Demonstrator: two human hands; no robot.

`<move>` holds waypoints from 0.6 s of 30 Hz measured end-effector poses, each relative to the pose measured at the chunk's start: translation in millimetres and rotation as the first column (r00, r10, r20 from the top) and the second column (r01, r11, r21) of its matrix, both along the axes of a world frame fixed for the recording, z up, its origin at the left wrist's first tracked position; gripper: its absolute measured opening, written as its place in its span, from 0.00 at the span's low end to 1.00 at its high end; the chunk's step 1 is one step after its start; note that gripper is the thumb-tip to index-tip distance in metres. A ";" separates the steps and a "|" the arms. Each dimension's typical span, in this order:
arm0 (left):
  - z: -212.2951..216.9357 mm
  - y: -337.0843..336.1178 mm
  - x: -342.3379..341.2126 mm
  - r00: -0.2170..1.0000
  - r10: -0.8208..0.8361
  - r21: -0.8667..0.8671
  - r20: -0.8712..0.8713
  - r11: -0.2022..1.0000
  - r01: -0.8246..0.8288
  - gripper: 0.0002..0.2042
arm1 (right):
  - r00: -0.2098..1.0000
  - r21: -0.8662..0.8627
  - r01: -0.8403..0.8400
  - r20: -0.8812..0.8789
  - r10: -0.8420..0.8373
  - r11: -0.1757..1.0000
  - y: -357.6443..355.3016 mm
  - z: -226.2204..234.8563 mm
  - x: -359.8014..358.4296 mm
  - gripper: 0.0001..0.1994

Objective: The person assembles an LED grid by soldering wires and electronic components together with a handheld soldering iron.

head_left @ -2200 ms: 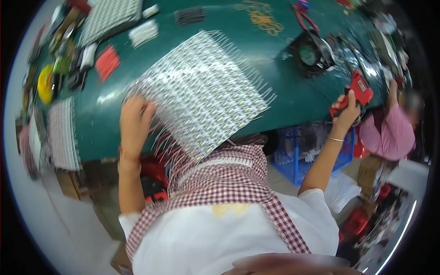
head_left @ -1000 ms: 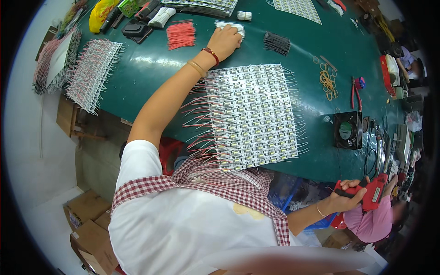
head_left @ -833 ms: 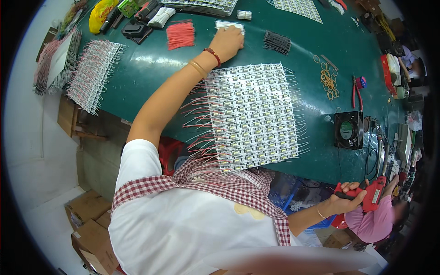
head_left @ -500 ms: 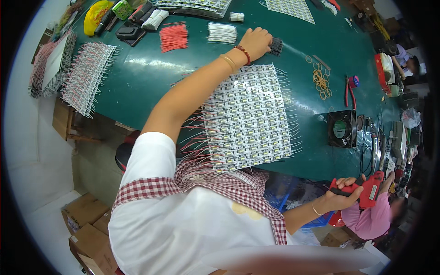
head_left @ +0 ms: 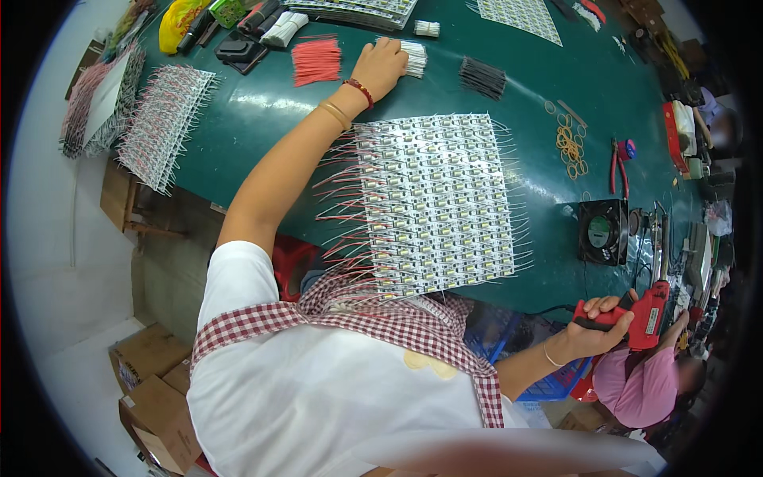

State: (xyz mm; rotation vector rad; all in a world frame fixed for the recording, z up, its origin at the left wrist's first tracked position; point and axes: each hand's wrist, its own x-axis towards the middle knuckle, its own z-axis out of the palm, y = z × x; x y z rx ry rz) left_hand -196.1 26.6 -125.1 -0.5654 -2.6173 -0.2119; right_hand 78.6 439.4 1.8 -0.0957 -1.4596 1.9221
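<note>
toward the left of the frame, a wired sheet (head_left: 165, 127) bristling with red and pale strands lies at the edge of the green tabletop (head_left: 262, 151). at upper centre-left are red wires (head_left: 315, 60), strands running across the frame. just right of them, the left hand (head_left: 381, 70) is over the left part of some white wires (head_left: 415, 59), its fingers bent and close together; whether it pinches a strand i cannot tell. these wires are thin, straight and laid side by side, their long axis left to right, dipping slightly rightward. at mid-frame, below them, a white board sheet (head_left: 437, 203) lies flat, a little taller than wide, its long axis up and down with the top leaning left. rows of small yellowish parts cover it; red and pale leads fan from its left side, fine pale ones from its right. black wires (head_left: 482, 78) slant down rightward at upper centre-right. at lower right, the right hand (head_left: 602, 324) is wrapped around the handle of a glossy red tool (head_left: 652, 314); the handle points left, the body stands nearly upright, and a slim metal length shows above it.
</note>
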 end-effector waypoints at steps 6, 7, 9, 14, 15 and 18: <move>-7.6 2.1 3.8 0.986 -0.050 -0.140 -0.159 0.990 0.028 0.03 | 1.000 0.038 0.024 0.010 -0.024 0.999 1.2 -1.2 9.0 0.21; -8.3 1.8 4.1 0.986 -0.053 -0.138 -0.159 0.990 0.031 0.03 | 0.999 0.037 0.032 0.016 -0.033 0.999 0.0 -0.6 10.1 0.21; -8.4 -0.2 5.8 0.984 -0.077 -0.166 -0.158 0.985 0.050 0.03 | 0.999 0.037 0.037 0.021 -0.038 0.999 -1.7 0.2 10.5 0.21; -4.2 0.6 1.5 0.971 -0.192 -0.108 -0.145 0.978 0.178 0.04 | 1.000 0.035 0.002 -0.004 -0.002 0.999 0.2 6.5 11.7 0.21; -3.6 -1.1 2.2 0.964 -0.210 -0.102 -0.163 0.975 0.195 0.04 | 1.000 0.035 -0.002 -0.006 0.002 0.999 -0.5 6.5 10.8 0.21; -1.1 -4.8 2.2 0.964 -0.196 0.032 -0.178 0.978 0.205 0.05 | 1.000 0.032 -0.006 -0.012 0.006 0.999 -3.1 7.1 8.2 0.21</move>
